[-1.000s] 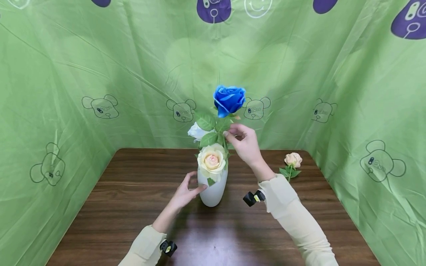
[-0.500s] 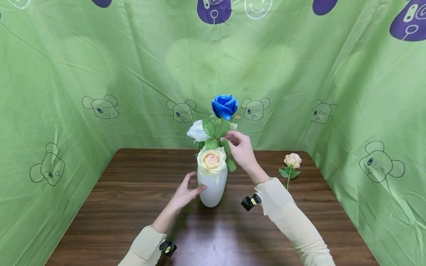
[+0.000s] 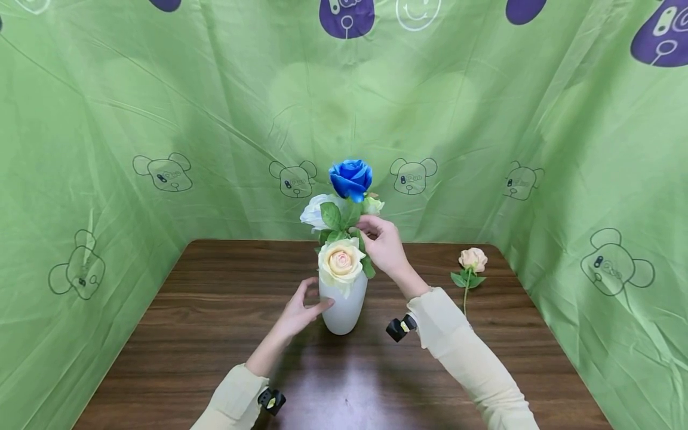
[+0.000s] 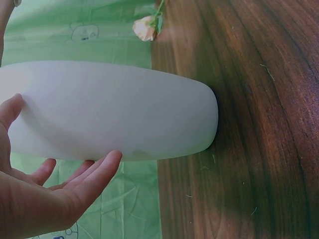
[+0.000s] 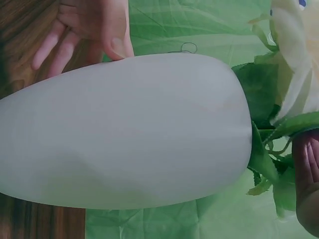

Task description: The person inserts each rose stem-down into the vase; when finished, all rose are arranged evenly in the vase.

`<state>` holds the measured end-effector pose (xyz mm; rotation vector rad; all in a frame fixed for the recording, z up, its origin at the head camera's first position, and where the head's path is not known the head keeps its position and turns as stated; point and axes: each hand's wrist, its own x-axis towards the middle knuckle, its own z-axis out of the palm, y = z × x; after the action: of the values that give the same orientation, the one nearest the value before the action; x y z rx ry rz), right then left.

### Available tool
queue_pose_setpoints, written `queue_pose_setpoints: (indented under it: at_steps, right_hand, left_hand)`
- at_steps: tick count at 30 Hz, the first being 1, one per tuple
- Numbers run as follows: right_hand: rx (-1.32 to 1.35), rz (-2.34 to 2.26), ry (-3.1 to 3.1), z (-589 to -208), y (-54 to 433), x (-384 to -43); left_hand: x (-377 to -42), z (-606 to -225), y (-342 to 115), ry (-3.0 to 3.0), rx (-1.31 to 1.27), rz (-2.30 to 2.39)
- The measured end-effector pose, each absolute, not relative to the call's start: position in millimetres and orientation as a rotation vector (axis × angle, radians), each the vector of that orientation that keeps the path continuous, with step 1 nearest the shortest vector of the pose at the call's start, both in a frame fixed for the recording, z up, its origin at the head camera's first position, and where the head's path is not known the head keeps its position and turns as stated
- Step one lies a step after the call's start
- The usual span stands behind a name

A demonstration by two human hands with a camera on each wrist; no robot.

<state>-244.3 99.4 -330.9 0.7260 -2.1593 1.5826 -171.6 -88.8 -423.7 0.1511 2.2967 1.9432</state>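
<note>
A white vase (image 3: 344, 313) stands upright on the table, holding a cream rose (image 3: 341, 261) and a pale blue-white rose (image 3: 317, 212). My left hand (image 3: 297, 312) is at its left side. In the left wrist view the thumb touches the vase (image 4: 119, 109), and the loosely extended fingers (image 4: 99, 177) lie along its edge. Above the vase mouth, my right hand (image 3: 384, 246) pinches the leafy stem of a blue rose (image 3: 351, 179). Leaves hide the pinched spot. A pale green-white bloom (image 3: 373, 206) shows behind that hand.
A peach rose (image 3: 473, 259) with a green stem lies at the right of the brown wooden table (image 3: 215, 310). Green printed cloth (image 3: 226, 119) hangs at the back and both sides. Each sleeve carries a small black wrist device (image 3: 400, 328).
My right hand has moved down and slightly left with the blue rose, whose bloom now sits lower over the vase. My left hand and the vase have stayed in place.
</note>
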Motion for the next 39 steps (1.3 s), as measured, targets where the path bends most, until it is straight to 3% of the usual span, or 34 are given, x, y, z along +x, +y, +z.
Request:
queue_pose_setpoints:
  at_steps: [6,18,25,39]
  right_hand:
    - [0.770,1.560,-2.192,-322,96,-228]
    - [0.761,1.517,-2.296,-362,103,-246]
    - [0.823,1.589,-2.260,-347,102,-226]
    - [0.653,1.758,-2.290,-352,131,-229]
  left_hand:
    - [-173,-426,-89,2.301,0.146,1.938]
    - [-188,-458,-92,2.348,0.164,1.929]
    - [-186,-449,-92,2.310,0.148,1.947]
    - [-189,-458,-91,2.316,0.114,1.945]
